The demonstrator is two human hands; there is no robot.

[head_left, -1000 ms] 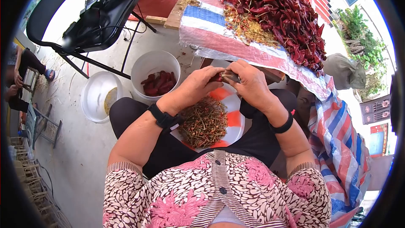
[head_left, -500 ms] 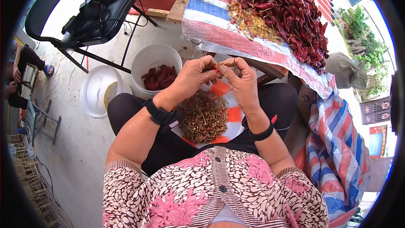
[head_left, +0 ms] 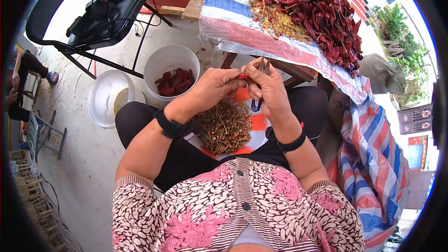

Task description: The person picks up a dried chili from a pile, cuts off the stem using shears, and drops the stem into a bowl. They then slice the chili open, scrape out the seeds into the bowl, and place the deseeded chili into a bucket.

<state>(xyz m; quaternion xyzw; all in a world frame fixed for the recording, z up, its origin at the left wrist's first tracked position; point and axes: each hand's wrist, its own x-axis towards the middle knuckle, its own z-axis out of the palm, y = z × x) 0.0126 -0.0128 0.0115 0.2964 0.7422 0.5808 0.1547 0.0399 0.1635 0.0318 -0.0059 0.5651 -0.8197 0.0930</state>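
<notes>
Between the fingertips of my left hand [head_left: 217,85] is a small red chili [head_left: 242,75], pinched near its end. My right hand [head_left: 269,86] meets it from the other side, closed round scissors [head_left: 264,66] whose blades point up and whose dark blue handle shows under the palm. The fingertips of both hands nearly touch. Below them, on my lap, a heap of chili stems and bits [head_left: 225,128] lies on a white and orange surface. A white bucket [head_left: 154,60] with dark red chilies [head_left: 175,82] inside stands left of my left hand.
Dried red chilies [head_left: 312,14] and yellow seeds [head_left: 280,23] cover a striped sheet [head_left: 233,28] on the table ahead. A white lid or basin [head_left: 100,98], a black folding chair [head_left: 112,14] and a seated person [head_left: 28,77] are at left. Striped cloth hangs at right.
My right hand has turned, so the scissors' blades and blue handle now show more clearly. The red chili at my left fingertips is more visible. The view has shifted slightly.
</notes>
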